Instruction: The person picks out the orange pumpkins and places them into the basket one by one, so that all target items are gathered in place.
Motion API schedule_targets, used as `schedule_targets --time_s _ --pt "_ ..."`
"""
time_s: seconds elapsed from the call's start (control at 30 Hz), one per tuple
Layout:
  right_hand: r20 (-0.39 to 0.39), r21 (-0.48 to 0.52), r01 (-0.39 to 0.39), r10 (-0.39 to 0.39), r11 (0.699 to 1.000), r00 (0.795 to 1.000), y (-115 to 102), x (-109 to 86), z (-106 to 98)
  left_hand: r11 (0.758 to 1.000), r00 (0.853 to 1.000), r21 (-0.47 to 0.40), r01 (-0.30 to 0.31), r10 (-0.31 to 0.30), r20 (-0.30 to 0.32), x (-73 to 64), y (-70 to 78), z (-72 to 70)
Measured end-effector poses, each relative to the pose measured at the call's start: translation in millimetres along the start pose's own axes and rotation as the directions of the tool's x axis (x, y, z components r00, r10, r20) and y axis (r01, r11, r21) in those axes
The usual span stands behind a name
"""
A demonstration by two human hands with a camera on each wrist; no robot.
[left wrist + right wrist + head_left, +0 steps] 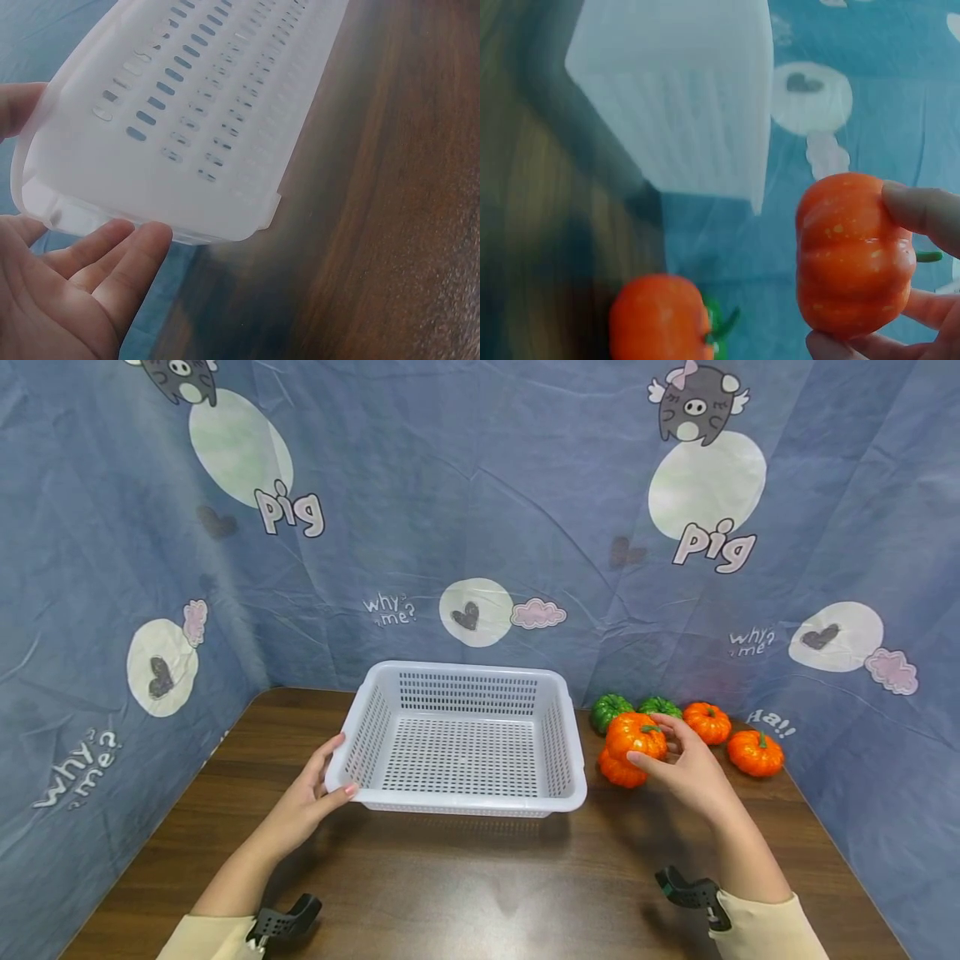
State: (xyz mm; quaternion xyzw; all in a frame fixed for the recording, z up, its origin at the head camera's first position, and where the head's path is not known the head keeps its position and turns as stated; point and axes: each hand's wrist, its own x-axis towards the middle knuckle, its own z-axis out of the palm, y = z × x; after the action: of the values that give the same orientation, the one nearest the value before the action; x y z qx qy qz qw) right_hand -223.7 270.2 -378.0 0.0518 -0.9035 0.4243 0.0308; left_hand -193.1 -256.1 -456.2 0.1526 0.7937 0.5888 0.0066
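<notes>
My left hand [300,806] grips the near left corner of a white plastic basket [465,800], thumb on the near rim and fingers round the left side. In the left wrist view, fingertips touch the perforated wall of the basket [172,195]. To the basket's right, my right hand [696,777] pinches a small orange pumpkin [636,735] between thumb and fingers. The right wrist view has this pumpkin [851,259] raised, its green stem pointing toward the palm. Another orange pumpkin [619,772] lies below it on the table, partly hidden by the held one.
Two green pumpkins [611,712] stand at the table's back edge, right of the basket. Farther right are two orange pumpkins, one near the back [707,722] and one near the corner [755,753]. A blue printed cloth [480,527] hangs behind the brown wooden table [465,885].
</notes>
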Motion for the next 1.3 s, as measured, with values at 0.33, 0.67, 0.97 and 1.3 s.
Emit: schedule_targets --time_s 0.33,0.67,0.97,1.3 --pt "0.014 0.033 0.014 -0.015 0.999 1.000 -20 7.7 26 1.000 1.000 -0.002 -0.005 0.005 0.005 0.3 -1.7 -0.7" --pt "0.011 0.083 0.104 -0.106 0.991 0.994 -36 15.4 53 1.000 1.000 -0.008 0.006 -0.006 -0.001 1.1 -2.1 0.0" --pt "0.055 0.167 0.129 -0.140 0.977 0.989 -54 19.9 81 1.000 1.000 -0.009 0.015 -0.015 -0.006 -0.5 -0.6 0.3" --pt "0.078 0.117 0.161 -0.171 0.980 0.982 -80 23.2 104 1.000 1.000 -0.018 0.007 -0.008 -0.011 0.9 -2.3 1.0"
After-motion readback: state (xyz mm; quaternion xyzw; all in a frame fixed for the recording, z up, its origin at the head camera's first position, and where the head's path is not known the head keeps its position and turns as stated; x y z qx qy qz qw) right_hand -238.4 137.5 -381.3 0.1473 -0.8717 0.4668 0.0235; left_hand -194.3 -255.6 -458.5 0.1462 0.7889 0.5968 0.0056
